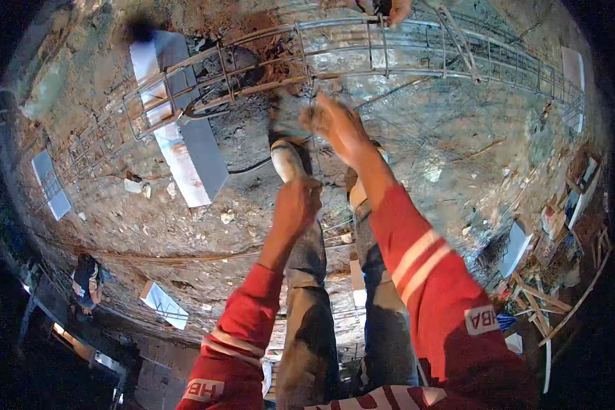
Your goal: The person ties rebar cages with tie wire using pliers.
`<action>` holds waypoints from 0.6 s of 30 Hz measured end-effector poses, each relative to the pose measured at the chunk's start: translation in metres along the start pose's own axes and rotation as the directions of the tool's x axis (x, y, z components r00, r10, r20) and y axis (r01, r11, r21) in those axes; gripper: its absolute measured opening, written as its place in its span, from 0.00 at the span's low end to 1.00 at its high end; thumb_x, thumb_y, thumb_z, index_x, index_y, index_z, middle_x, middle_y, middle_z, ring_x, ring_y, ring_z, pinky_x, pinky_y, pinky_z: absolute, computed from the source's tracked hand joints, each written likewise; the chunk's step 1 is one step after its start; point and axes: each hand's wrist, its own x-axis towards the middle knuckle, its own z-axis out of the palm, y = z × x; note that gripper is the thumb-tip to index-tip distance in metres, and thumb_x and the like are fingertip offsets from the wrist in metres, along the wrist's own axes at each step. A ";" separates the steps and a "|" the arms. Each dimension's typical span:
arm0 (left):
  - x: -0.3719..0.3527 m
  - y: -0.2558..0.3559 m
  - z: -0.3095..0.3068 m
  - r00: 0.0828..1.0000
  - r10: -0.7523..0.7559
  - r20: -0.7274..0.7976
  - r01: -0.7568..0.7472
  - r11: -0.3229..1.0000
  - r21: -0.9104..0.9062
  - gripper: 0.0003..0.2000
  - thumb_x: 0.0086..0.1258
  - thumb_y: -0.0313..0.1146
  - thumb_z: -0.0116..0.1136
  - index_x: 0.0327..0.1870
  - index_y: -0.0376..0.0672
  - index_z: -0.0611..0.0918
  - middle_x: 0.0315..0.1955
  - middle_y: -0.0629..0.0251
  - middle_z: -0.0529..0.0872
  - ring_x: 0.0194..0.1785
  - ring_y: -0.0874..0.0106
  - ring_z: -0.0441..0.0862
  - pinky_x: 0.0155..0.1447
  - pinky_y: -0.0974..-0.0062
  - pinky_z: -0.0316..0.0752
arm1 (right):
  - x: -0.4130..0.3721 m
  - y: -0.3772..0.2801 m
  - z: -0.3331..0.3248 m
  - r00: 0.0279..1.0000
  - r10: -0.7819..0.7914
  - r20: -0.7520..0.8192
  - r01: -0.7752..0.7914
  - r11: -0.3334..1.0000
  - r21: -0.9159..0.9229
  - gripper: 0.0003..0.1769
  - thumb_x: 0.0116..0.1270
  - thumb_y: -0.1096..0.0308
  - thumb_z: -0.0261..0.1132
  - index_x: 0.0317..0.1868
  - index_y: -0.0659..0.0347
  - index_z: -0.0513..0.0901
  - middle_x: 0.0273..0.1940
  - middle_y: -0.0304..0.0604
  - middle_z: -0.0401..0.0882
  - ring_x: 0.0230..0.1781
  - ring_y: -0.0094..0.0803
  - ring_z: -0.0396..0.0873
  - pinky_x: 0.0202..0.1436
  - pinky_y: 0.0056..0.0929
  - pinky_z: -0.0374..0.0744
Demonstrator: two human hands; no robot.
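My left hand is closed in a fist above my left leg; what it may hold is hidden. Farther forward, my right hand reaches toward a long rebar cage, with its fingers smeared by motion. Whether it grips anything does not show. The cage, long bars with square stirrups, crosses the upper view in a bent-looking arc. At its left part it passes over a long pale block. My shoes stand just on the near side of the cage.
Another person's hand is at the cage's top edge. Pale blocks lie at left, lower left and right. Long thin bars cross the rough ground behind my feet. Wood scraps are piled at right. Another person is at lower left.
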 end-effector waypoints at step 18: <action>0.149 -0.005 -0.027 0.732 0.348 -0.585 -0.517 0.844 -0.144 0.13 0.56 0.25 0.58 0.43 0.34 0.83 0.41 0.56 0.85 0.42 0.63 0.84 0.50 0.75 0.75 | 0.038 0.005 0.018 0.547 -0.835 0.062 0.339 0.153 -0.928 0.11 0.61 0.68 0.61 0.40 0.63 0.84 0.33 0.57 0.81 0.35 0.55 0.80 0.39 0.43 0.78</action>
